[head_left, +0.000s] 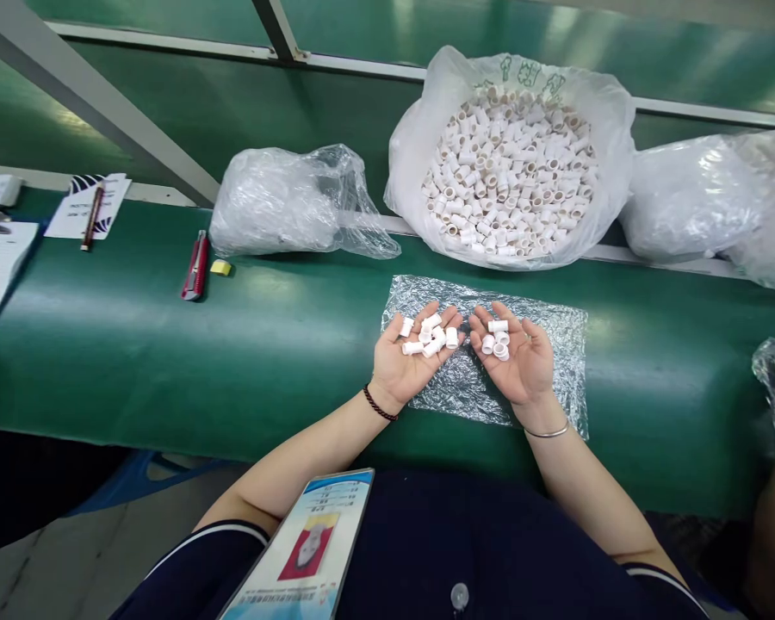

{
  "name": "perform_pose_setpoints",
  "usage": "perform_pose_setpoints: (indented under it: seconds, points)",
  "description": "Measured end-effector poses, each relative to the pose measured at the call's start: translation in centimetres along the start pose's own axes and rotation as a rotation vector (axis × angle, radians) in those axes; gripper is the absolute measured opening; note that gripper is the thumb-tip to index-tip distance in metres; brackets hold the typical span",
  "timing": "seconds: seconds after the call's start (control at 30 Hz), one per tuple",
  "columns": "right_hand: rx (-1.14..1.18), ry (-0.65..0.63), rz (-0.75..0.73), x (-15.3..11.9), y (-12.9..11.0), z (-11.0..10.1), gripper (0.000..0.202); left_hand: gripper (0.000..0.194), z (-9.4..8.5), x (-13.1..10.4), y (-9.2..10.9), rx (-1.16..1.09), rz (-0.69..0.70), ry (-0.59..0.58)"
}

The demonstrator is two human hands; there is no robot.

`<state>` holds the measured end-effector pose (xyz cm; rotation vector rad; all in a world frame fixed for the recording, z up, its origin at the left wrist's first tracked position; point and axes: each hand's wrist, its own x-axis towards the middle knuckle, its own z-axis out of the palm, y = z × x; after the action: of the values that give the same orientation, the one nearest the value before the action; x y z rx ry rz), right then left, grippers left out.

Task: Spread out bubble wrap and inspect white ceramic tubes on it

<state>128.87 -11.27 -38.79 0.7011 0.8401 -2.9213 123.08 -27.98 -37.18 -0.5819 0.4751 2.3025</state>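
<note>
White caps (pixel 428 336) lie on both open palms (left hand (pixel 410 357), right hand (pixel 517 362)), neither grip closed.

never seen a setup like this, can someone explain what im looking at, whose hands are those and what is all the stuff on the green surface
A camera worn on a person's head looks down at their own two bare hands. The left hand and right hand lie palm up, each cupping small white tubes, over a clear plastic sheet on the green surface. Behind them an open bag of white tubes sits between other plastic bags. To the left lie a red utility knife and a pen on paper.
</note>
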Motion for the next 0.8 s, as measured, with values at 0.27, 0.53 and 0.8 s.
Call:
perform_pose_setpoints:
  seconds: [0.27,0.53,0.8]
  points:
    - [0.025,-0.119,-0.056,-0.5,0.0,-0.1,0.041,0.058,0.1,-0.1,-0.2,0.039,0.001,0.025]
    - [-0.041,-0.127,-0.098,-0.4,0.9,-0.4,0.07,0.059,-0.2,0.2,-0.2,0.061,0.01,0.039]
    - [0.086,-0.019,-0.06,0.1,0.6,-0.6,0.037,0.058,0.0,0.2,-0.1,0.066,0.028,0.056]
